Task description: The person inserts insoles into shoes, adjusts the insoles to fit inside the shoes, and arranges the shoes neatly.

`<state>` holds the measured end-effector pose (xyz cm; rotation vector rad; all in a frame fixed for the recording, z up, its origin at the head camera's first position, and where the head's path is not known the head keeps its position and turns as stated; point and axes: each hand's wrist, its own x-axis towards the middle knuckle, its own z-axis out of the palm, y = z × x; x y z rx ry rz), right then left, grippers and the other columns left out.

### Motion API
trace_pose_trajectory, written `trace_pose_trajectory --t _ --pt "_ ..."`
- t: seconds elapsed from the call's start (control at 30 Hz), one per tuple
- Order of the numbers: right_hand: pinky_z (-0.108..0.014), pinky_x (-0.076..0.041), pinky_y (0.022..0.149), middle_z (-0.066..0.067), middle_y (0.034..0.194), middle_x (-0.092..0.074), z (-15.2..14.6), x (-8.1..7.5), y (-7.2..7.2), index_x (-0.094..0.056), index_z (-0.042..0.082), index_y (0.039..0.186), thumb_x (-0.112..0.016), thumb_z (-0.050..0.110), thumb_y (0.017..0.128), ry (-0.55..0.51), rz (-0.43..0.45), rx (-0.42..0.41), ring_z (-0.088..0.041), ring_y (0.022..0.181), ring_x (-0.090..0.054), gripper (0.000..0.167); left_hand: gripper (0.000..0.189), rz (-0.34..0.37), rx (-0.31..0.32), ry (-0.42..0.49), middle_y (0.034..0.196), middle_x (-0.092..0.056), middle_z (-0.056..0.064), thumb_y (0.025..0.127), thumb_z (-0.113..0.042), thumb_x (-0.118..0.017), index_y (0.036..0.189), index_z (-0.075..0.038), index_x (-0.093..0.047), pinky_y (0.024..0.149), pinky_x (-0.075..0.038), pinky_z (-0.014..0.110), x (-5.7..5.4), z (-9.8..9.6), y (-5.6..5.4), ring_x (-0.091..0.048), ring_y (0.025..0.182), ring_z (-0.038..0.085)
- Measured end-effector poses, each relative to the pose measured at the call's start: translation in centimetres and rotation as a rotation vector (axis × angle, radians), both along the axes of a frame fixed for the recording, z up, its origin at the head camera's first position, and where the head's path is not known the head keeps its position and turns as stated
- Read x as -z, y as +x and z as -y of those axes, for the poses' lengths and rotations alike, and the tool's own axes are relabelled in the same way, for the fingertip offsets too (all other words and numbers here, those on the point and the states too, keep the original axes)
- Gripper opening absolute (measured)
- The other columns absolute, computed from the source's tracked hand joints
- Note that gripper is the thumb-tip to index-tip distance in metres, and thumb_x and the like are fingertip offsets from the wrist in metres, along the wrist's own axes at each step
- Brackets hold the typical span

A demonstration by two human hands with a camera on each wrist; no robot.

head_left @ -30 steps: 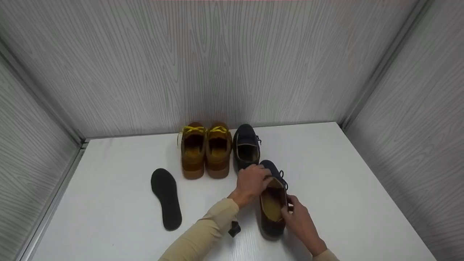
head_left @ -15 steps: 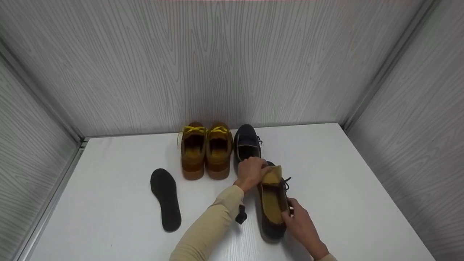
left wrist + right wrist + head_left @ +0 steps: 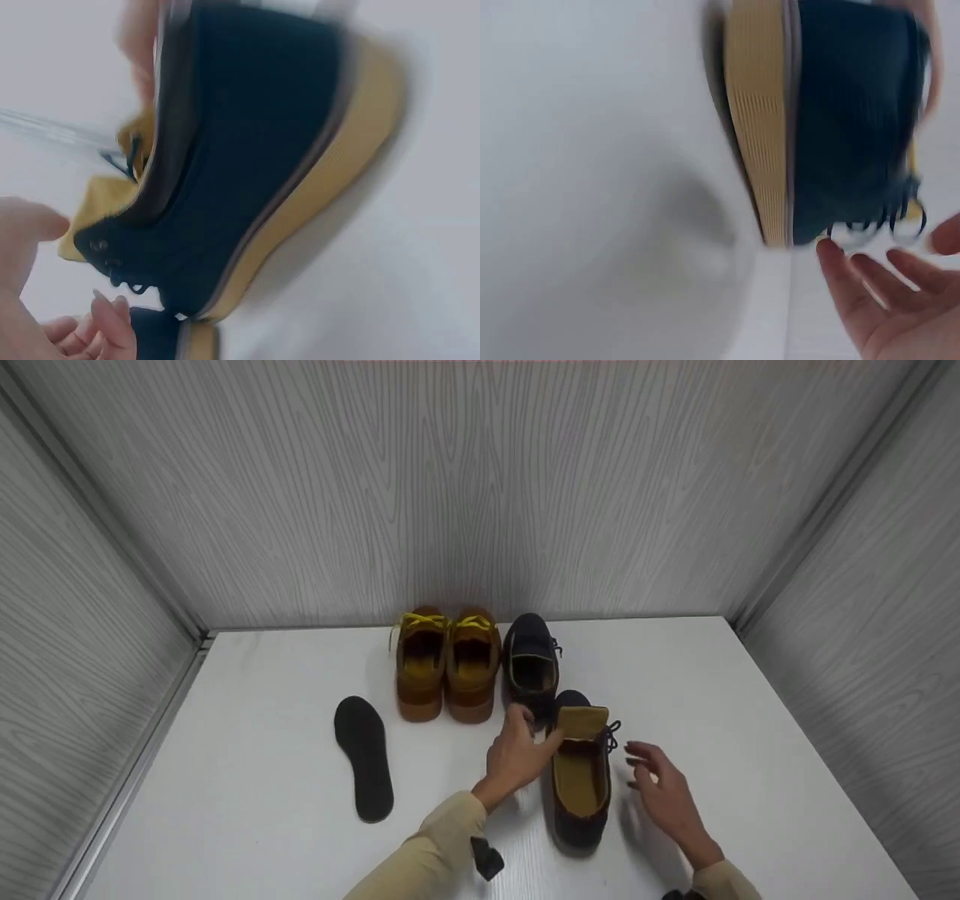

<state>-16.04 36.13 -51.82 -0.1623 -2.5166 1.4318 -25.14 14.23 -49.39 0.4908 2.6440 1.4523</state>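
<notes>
A navy lace-up shoe [image 3: 580, 834] stands on the white table, its tan tongue [image 3: 583, 723] folded up and forward. In the head view my left hand [image 3: 517, 759] is at the shoe's left side, thumb tip close to the tongue. Nothing sits between that thumb and the loosely bent fingers [image 3: 112, 330] in the left wrist view. To the right of the shoe, my right hand [image 3: 666, 793] is held apart with its fingers spread. In the right wrist view its fingertips point toward the laces [image 3: 907, 214] and the tan sole [image 3: 759, 112].
The matching navy shoe [image 3: 531, 639] stands just behind, partly overlapped by my left hand. Beside it, two brown shoes [image 3: 420, 694] with yellow laces stand against the back wall [image 3: 480, 495]. A black insole [image 3: 366, 761] lies flat to the left.
My left hand has pulled the shoe's tongue up and let it go, backing slightly away. My right hand has released the shoe's side and moved off to the right.
</notes>
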Motion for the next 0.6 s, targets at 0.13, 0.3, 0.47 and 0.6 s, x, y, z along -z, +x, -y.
trace_pose_trajectory --t 0.13,0.3,0.47,0.6 --pt "-0.047 -0.045 0.092 -0.019 0.141 -0.043 -2.9 0.1 -3.3 -0.043 0.002 0.139 -0.047 -0.011 0.088 0.227 -0.052 -0.130 -0.035 0.128 -0.042 0.052 0.054 0.239 0.091 0.065 0.082 -0.051 0.004 0.082 -0.055 -0.064 0.104 -0.009 -0.044 0.050 -0.041 0.033 1.0 1.0 3.0 -0.051 0.056 0.018" --pt "-0.059 -0.027 0.103 -0.017 0.153 -0.022 -3.7 -0.3 -7.2 -0.035 0.012 0.147 -0.058 -0.018 0.081 0.445 -0.047 -0.378 -0.039 0.138 -0.019 0.076 0.043 0.302 0.210 -0.002 0.083 -0.056 0.001 0.085 -0.048 -0.062 0.104 -0.010 -0.053 0.046 -0.047 0.032 2.0 0.8 4.7 -0.057 0.055 0.016" --pt "-0.061 -0.022 0.104 -0.014 0.156 -0.019 -2.3 -1.3 -9.4 -0.037 0.020 0.148 -0.065 -0.013 0.080 0.586 -0.009 -0.563 -0.042 0.140 -0.011 0.080 0.027 0.140 0.222 -0.094 0.093 -0.050 0.002 0.091 -0.024 -0.051 0.111 -0.007 -0.058 0.055 -0.048 0.030 2.5 0.7 4.9 -0.053 0.065 0.016" --pt "-0.057 -0.030 0.102 -0.017 0.155 -0.018 -1.7 -1.9 -9.4 -0.032 0.013 0.149 -0.071 -0.009 0.078 0.620 0.022 -0.614 -0.043 0.140 -0.012 0.083 0.019 0.012 0.254 -0.162 0.087 -0.052 -0.001 0.092 -0.017 -0.046 0.102 -0.009 -0.060 0.063 -0.043 0.029 2.7 1.4 4.3 -0.048 0.069 0.014"
